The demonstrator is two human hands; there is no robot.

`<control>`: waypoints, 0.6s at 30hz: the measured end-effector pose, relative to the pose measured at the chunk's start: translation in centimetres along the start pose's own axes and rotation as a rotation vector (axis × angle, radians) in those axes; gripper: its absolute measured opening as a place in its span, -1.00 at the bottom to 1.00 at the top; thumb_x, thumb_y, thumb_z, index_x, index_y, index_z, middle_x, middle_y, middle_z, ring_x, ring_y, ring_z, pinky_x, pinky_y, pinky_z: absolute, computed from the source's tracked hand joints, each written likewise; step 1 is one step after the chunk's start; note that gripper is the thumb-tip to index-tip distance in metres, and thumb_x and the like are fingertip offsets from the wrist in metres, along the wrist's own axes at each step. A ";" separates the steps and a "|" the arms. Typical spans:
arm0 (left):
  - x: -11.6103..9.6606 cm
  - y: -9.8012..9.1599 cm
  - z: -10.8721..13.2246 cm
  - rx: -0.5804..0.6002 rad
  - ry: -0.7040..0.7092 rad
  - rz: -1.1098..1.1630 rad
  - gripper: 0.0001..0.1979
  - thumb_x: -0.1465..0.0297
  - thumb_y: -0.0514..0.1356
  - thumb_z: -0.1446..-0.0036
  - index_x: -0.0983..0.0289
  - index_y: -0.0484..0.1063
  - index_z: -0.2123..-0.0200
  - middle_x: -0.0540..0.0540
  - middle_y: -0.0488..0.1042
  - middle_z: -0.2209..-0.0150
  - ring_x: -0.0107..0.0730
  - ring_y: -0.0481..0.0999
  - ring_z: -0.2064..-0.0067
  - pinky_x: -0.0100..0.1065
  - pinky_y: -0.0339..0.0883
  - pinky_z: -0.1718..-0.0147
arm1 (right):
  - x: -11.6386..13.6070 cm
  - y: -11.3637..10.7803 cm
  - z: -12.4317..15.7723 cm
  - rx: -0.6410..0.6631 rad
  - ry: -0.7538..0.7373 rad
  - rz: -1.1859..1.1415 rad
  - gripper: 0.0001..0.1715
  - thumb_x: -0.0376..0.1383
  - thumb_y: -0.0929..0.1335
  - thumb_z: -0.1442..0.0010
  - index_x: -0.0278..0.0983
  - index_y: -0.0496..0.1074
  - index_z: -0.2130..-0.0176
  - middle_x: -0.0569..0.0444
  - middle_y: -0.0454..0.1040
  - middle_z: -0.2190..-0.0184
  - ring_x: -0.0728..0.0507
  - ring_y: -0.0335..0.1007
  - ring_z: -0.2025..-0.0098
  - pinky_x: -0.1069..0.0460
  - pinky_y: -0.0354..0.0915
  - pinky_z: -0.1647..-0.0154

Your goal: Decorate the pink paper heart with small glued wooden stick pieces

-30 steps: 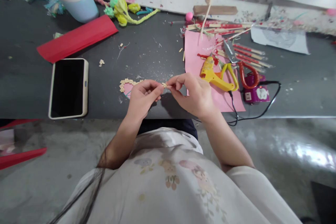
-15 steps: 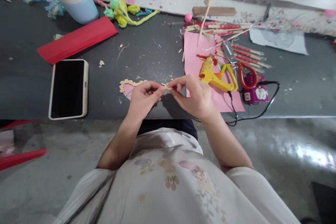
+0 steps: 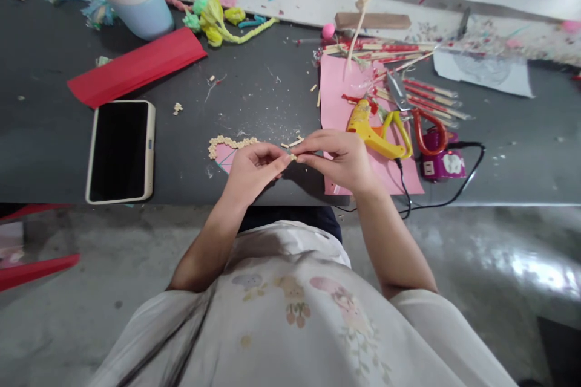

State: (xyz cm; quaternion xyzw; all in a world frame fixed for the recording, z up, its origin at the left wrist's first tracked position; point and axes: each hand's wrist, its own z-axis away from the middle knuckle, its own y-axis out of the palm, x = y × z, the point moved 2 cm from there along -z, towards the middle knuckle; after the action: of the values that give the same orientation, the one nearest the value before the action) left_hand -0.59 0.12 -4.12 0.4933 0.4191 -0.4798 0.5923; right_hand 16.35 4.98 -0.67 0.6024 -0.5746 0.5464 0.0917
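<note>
My left hand point(image 3: 258, 170) is closed in a pinch, thumb and forefinger on a small cluster of pale wooden bits point(image 3: 293, 157). From the other side the fingertips of my right hand point(image 3: 340, 157) close on the same cluster; its exact form is too small to make out. Partly covered by my left hand lies a pink paper piece point(image 3: 223, 154) with blue-green lines. Along its upper edge runs a curved border of small pale wooden pieces point(image 3: 227, 143). Short cut wooden sticks point(image 3: 296, 141) rest on the grey table just beyond my fingers.
On the right, pink paper point(image 3: 333, 91) carries a yellow glue gun point(image 3: 379, 140) with a black cord and scissors point(image 3: 426, 127). Wrapped wooden sticks point(image 3: 431, 97) and a purple box point(image 3: 442, 163) lie nearby. A phone point(image 3: 120, 151), red folded paper point(image 3: 138, 66) and a tumbler point(image 3: 145, 9) stand left.
Both hands have shifted slightly down and right, still fingertip to fingertip. My right hand's fingers have straightened, and more of the loose sticks beyond them now shows.
</note>
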 end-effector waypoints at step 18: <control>-0.1 0.0 -0.2 0.051 -0.005 -0.033 -0.70 0.18 0.44 0.13 0.29 0.51 0.55 -0.03 0.42 0.62 -0.60 0.33 0.62 -0.52 0.23 0.63 | 0.4 -0.2 -0.3 0.087 0.008 -0.044 -0.93 -0.33 0.43 -0.19 -0.25 0.58 0.34 0.09 0.60 0.40 -0.02 0.49 0.35 0.08 0.38 0.29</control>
State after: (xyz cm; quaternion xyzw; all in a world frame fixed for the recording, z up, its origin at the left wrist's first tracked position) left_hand -0.63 0.36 -4.02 0.5001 0.4134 -0.5012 0.5726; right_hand 16.25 5.03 -0.18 0.6162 -0.5364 0.5712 0.0795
